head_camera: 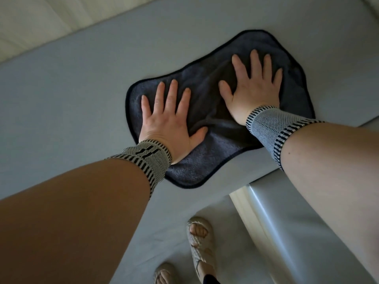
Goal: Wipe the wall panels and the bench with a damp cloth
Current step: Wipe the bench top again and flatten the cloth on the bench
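Both palms press flat, fingers spread, on a dark grey terry cloth with black trim [215, 111] spread on the pale grey bench [71, 95]: left hand [170, 121] at eight o'clock, right hand [252, 87] at two. The cloth's lower hem nears the bench's front edge; bare surface stretches toward nine. No writing is legible.

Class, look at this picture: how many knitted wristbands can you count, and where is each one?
2. One wristband sits on the left wrist, just behind the left hand on the dark cloth. The other wristband is on the right wrist, behind the right hand. None appear hidden.
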